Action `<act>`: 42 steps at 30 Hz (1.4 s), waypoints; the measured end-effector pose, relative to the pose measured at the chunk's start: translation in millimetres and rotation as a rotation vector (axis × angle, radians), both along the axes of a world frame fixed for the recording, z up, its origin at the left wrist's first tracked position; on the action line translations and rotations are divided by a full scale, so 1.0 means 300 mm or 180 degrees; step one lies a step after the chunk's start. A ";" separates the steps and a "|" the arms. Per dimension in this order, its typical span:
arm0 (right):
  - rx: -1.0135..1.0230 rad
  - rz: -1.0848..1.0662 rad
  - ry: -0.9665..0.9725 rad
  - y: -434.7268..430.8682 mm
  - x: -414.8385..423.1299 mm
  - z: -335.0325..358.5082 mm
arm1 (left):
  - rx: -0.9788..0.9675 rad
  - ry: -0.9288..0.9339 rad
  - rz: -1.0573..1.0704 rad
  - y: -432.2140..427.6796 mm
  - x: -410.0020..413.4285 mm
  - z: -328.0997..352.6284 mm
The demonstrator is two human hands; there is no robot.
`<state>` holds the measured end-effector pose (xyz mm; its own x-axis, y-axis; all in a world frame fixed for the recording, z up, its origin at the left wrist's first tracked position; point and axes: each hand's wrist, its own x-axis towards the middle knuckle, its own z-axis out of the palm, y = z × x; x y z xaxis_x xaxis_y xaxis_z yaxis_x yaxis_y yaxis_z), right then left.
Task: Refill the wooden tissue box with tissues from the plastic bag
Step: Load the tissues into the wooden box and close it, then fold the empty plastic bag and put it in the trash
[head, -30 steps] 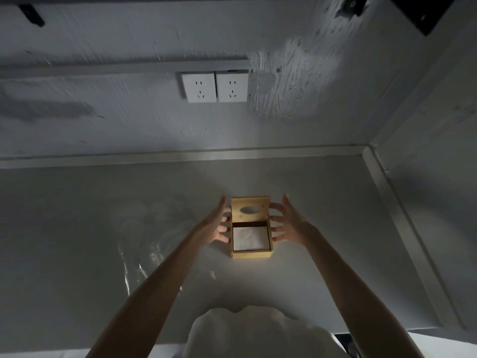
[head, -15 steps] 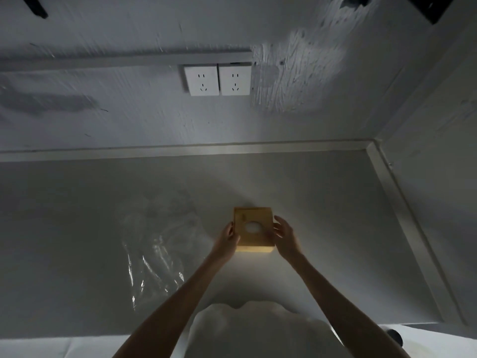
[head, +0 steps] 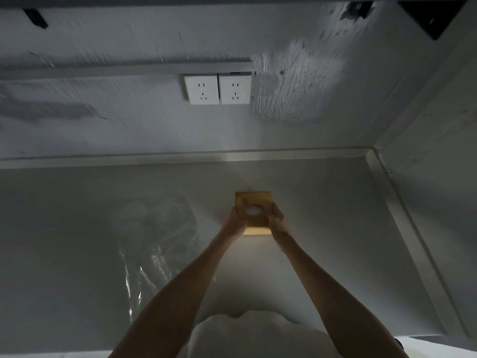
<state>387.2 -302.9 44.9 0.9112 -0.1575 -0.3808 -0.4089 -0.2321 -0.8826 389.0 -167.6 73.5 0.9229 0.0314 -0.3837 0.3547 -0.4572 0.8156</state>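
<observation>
The wooden tissue box [head: 254,201] sits on the grey table [head: 322,228], its lid down, with white tissue showing through the oval hole on top. My left hand [head: 233,223] grips the box's left side and my right hand [head: 276,219] grips its right side. A clear plastic bag [head: 154,241] lies flat and crumpled on the table to the left of my left arm; whether tissues are inside it I cannot tell.
A metal rim [head: 402,228] runs along the table's back and right edges. Two white wall sockets [head: 218,89] are on the wall behind. My white shirt [head: 258,334] fills the bottom of the view.
The lid, open a second ago with tissues showing inside, is now shut. Both hands went from spread beside the box to clasping its sides, and the box sits slightly farther back.
</observation>
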 end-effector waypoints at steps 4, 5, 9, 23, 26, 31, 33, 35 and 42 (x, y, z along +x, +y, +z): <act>-0.0490 0.0236 0.0015 0.005 -0.022 -0.043 | 0.0191 0.0235 -0.0066 0.029 -0.033 -0.109; -0.0562 0.0262 0.0019 0.005 -0.020 -0.050 | 0.0154 0.0277 -0.0035 0.035 -0.037 -0.129; -0.0870 0.0438 0.0357 0.004 0.006 -0.051 | 0.0134 0.0432 -0.0246 0.069 -0.037 -0.131; -0.1127 0.1405 0.0743 0.653 -0.106 -0.074 | 0.1039 0.0905 0.2406 1.048 -0.518 -0.188; -0.1105 0.1250 0.1095 0.711 -0.110 -0.132 | 0.1058 0.0760 0.2524 1.092 -0.511 -0.204; -0.0746 0.1391 0.1455 0.880 -0.189 -0.109 | 0.1687 0.0190 0.3269 1.230 -0.497 -0.187; -0.0445 0.1244 0.1622 0.964 -0.218 -0.086 | 0.1798 0.0481 0.3285 1.331 -0.487 -0.175; -0.0242 0.1292 0.1768 1.039 -0.241 -0.111 | 0.1496 0.0903 0.2997 1.426 -0.494 -0.234; -0.0212 0.1019 0.1786 1.137 -0.315 -0.141 | -0.0498 0.1097 0.2333 1.463 -0.567 -0.216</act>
<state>292.8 38.3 2.6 0.5823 0.0492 -0.8115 -0.7052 -0.4660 -0.5343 218.8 271.3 8.8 0.5187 0.5027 -0.6915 0.7609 0.0973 0.6415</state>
